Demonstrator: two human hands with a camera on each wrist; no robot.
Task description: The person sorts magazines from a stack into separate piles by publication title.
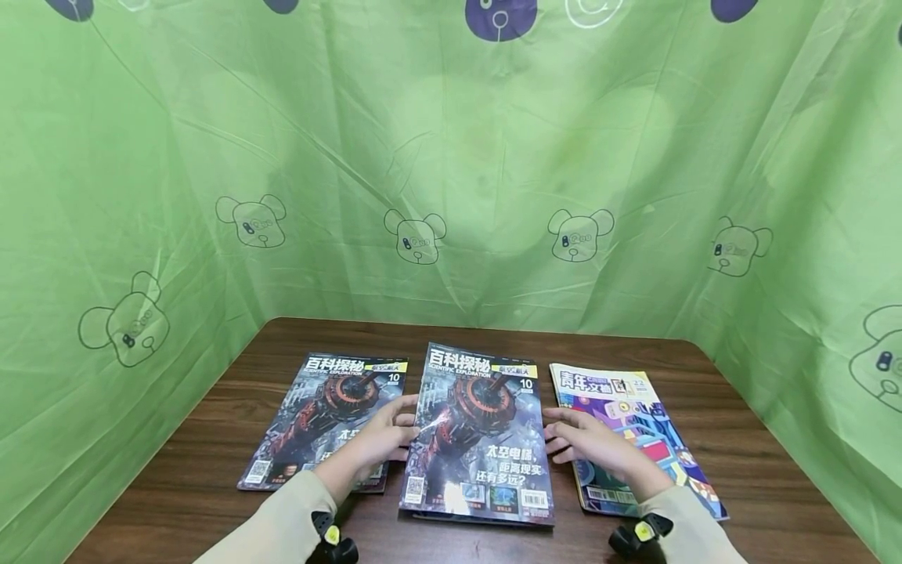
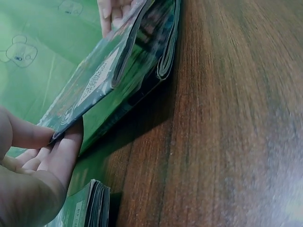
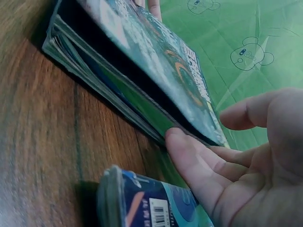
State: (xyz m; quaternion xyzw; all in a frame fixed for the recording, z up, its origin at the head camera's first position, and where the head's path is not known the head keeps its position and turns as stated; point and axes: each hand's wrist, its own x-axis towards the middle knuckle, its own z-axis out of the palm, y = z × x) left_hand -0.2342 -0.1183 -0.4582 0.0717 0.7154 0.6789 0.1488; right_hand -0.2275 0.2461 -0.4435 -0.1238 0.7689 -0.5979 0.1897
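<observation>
In the head view, a science magazine with a dark cover and a red ring design lies centrally between both hands. My left hand pinches its left edge, thumb on the cover and fingers underneath, as the left wrist view shows. That side is tilted up over another magazine beneath it. My right hand is at the opposite edge. In the right wrist view, its fingertips are right at the edge of the stacked magazines, while the thumb stands apart above the cover.
A matching science magazine lies to the left, partly behind my left forearm. On the right is a colourful purple-and-white magazine, partly covered by my right hand. Green curtains with bear drawings surround the brown wooden table.
</observation>
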